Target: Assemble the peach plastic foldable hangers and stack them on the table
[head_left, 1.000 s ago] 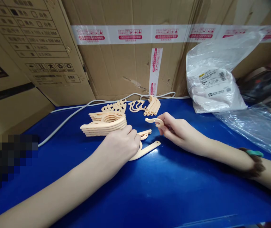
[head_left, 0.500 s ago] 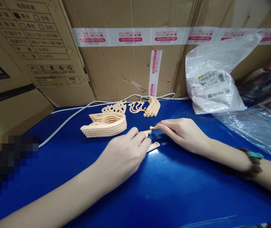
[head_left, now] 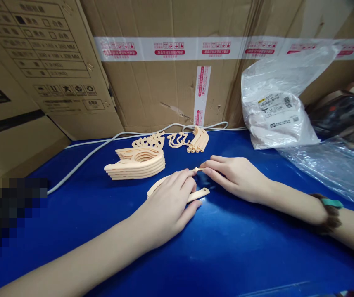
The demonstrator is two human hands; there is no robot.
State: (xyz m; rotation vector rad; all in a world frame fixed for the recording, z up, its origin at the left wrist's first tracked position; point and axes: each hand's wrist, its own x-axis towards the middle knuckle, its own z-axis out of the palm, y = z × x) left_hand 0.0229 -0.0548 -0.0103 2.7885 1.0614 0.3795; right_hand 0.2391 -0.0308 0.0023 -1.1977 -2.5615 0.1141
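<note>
My left hand (head_left: pixel 164 206) lies over a beige plastic hanger piece (head_left: pixel 158 184) on the table and grips it, its fingers reaching toward the right. One arm of that piece, with a small hole at its end, sticks out past the fingers; the palm hides the middle. Between thumb and fingertips, my right hand (head_left: pixel 229 175) pinches a thin beige hanger hook (head_left: pixel 199 169), mostly covered by the fingers. The hook's knobbed end meets the hanger piece at the left fingertips; whether it is seated there I cannot tell.
Behind my left hand is a stack of hanger bodies (head_left: pixel 135 167). Loose hooks (head_left: pixel 178 140) and curved arm pieces (head_left: pixel 199 141) lie farther back, near a white cable (head_left: pixel 93 149). Cardboard boxes (head_left: pixel 152 90) wall the back; a white plastic bag (head_left: pixel 279 119) stands right.
My left hand has flattened and shifted its hold, its thumb now spread below the hanger piece, more of which shows. The hook has come left against the piece.
</note>
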